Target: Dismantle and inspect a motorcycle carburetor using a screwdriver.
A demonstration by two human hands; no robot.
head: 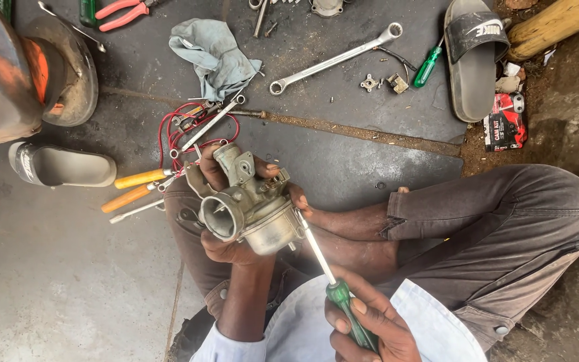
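Gripping one carburetor (252, 204), one screwdriver (336, 288); two hands.

The carburettor (249, 201) sits in the left hand (226, 245), above the person's lap. To its right, the right hand (363, 325) holds a screwdriver (330, 278) whose tip touches the carburettor's side. Beyond it on the mat (343, 154) lie coiled wires (192, 131), then a rag (216, 53), with a long spanner (336, 59) to the right. Two more screwdrivers (135, 188) lie left of the carburettor.
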